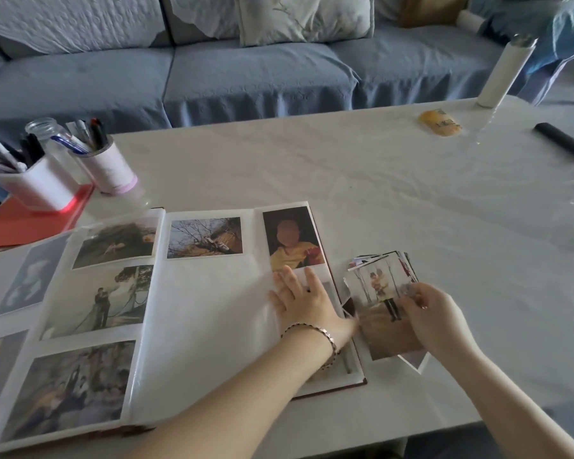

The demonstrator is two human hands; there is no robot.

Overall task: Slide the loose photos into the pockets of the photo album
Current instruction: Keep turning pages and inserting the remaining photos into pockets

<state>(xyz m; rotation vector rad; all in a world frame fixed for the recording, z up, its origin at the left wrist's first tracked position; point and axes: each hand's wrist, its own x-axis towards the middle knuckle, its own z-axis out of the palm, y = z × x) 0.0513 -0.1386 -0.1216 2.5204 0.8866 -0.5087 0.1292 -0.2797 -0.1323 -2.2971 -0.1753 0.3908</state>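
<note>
The photo album (193, 303) lies open on the table in front of me, with several photos in its clear pockets. My left hand (304, 303) rests flat with straight fingers on the right-hand page, just below a portrait photo (292, 238) in the top right pocket. To the right of the album, my right hand (434, 313) grips a loose photo (383, 313) of a standing figure by its right edge. A small pile of loose photos (383, 260) lies on the table right behind it.
Two white pen holders (77, 173) and a glass jar (43, 129) stand on a red folder (24, 221) at the left. A white bottle (504, 74), a yellow packet (439, 122) and a black remote (564, 139) sit far right. A blue sofa (246, 74) lies behind the table.
</note>
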